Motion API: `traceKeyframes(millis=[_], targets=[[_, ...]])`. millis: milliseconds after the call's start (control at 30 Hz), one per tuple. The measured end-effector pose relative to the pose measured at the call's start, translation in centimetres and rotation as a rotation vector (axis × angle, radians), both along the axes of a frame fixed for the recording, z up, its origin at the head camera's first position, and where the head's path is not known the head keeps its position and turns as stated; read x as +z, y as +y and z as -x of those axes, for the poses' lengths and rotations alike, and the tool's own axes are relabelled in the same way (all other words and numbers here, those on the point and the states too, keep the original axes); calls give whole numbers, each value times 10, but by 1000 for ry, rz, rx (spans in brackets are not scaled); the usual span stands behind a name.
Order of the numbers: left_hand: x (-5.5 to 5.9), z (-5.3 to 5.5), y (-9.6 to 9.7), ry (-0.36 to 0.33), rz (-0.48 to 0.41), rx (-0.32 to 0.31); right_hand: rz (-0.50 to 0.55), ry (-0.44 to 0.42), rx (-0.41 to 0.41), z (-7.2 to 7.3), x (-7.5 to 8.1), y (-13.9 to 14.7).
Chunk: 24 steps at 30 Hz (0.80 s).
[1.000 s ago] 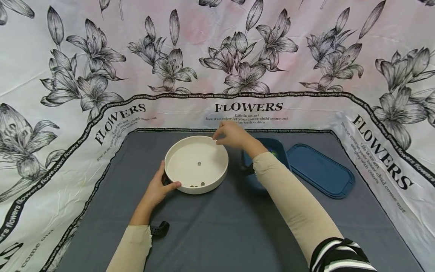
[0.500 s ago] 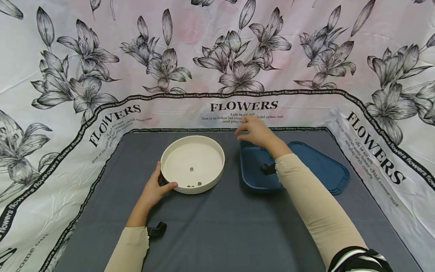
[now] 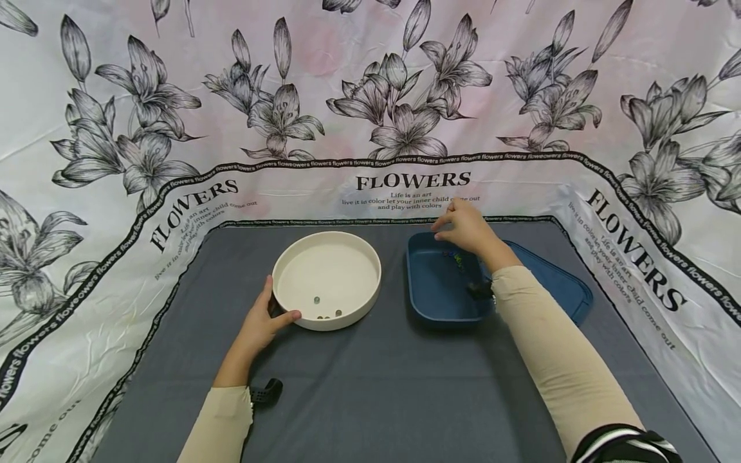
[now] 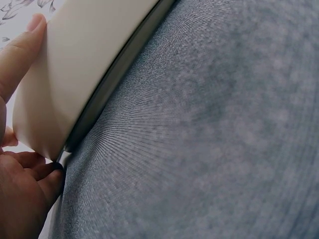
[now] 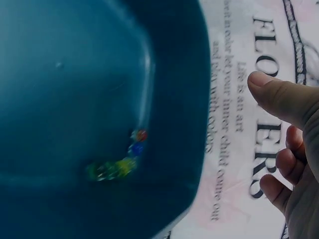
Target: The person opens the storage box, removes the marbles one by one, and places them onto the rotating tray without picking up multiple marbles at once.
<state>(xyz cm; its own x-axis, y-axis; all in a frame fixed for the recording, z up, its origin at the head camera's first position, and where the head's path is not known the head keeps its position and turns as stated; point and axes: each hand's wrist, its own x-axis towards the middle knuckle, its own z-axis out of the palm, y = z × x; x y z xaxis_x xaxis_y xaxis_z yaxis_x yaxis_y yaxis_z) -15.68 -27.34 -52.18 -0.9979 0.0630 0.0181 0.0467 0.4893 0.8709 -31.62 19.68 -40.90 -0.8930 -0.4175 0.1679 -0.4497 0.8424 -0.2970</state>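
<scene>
With our left hand (image 3: 262, 323) we grip the cream bowl (image 3: 327, 263), tiny beads (image 3: 338, 313) inside; our right hand (image 3: 467, 230), fingers and thumb parted, hovers at the far edge of the blue box (image 3: 437, 302), near colourful beads (image 5: 124, 167) inside.

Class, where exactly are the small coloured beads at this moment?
In the head view, the small coloured beads lie inside the blue container, toward its far side, near the right hand; the white bowl stands to the container's left.

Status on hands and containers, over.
Left hand gripping cream bowl. Right hand empty, near far edge of blue box. Small beads in both. No obstruction seen.
</scene>
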Motion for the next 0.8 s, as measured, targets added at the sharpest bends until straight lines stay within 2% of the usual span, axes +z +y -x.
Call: traceKeyframes(millis=[333, 700, 800], targets=[[0, 3, -1, 4, 15, 4, -51, -40, -87, 6, -17, 21], [-4, 0, -2, -12, -3, -5, -128, -85, -111, 8, -37, 29], [-5, 0, -2, 9, -19, -10, -137, -93, -127, 8, -40, 29]])
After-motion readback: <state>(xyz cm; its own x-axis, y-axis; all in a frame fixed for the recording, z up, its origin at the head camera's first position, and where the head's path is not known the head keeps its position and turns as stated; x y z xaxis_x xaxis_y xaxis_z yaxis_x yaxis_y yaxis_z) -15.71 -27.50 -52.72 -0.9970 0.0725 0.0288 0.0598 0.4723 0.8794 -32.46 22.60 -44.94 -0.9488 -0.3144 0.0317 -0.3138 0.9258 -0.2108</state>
